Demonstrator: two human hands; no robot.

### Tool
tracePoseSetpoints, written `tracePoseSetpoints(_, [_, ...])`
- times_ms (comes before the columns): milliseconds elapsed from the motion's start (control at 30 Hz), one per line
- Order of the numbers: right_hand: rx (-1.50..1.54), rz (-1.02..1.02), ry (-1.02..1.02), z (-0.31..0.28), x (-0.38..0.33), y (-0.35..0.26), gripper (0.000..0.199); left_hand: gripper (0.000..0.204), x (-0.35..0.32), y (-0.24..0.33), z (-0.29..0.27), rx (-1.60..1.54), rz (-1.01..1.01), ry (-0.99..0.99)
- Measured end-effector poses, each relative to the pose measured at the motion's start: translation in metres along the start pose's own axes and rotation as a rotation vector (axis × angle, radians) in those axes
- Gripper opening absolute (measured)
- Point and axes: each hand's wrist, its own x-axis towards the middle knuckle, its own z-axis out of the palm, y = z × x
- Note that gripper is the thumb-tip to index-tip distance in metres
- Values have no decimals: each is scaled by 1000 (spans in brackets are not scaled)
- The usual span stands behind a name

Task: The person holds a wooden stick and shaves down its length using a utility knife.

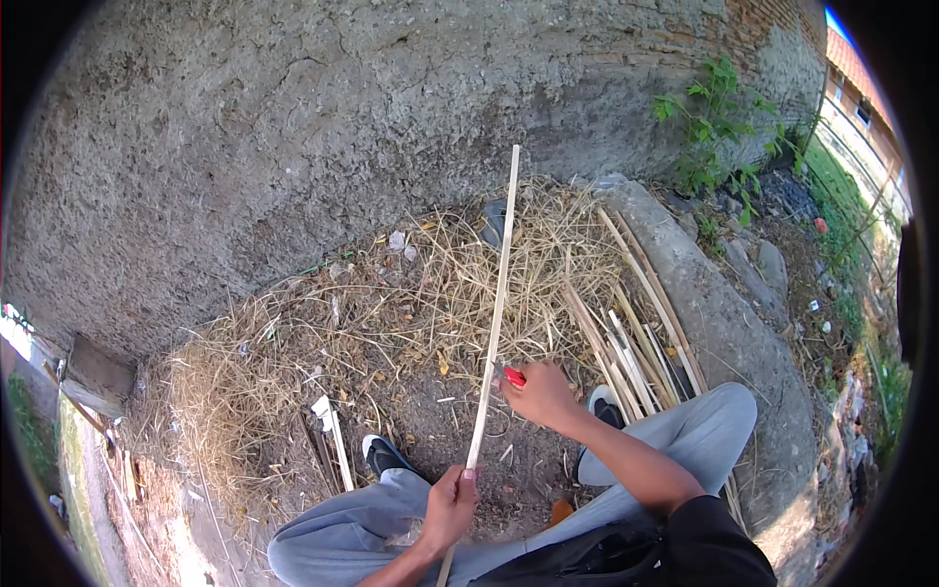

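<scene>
A long, pale strip that looks like split bamboo or wood [502, 264] slants up and away from me between my knees. Low on it, my left hand [452, 506] is closed around the strip, thumb on top. My right hand [541, 393] grips a red-handled cutter knife [514, 377], its blade against the strip's right side about midway along. Most of the handle is hidden in my fingers. The strip's lower end passes below my left hand toward the bottom edge of the view.
Several similar strips [636, 362] lie in a bundle by my right foot, beside a concrete ledge [729, 303]. Shorter pieces [337, 445] lie near my left shoe [383, 456]. Dry straw [381, 303] covers the ground up to a rough wall [323, 127]. A green plant [719, 127] grows at the right.
</scene>
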Motion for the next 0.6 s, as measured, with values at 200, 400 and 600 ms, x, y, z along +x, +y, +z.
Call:
tracePoseSetpoints(200, [1172, 539, -79, 24, -9, -21, 34, 27, 4, 27, -2, -303, -81, -184])
tracePoseSetpoints(400, [1386, 392, -82, 18, -15, -34, 28, 29, 13, 16, -11, -215, -63, -309])
tracePoseSetpoints(600, [1238, 276, -100, -2, -15, -50, 34, 38, 26, 34, -11, -277, -65, -379])
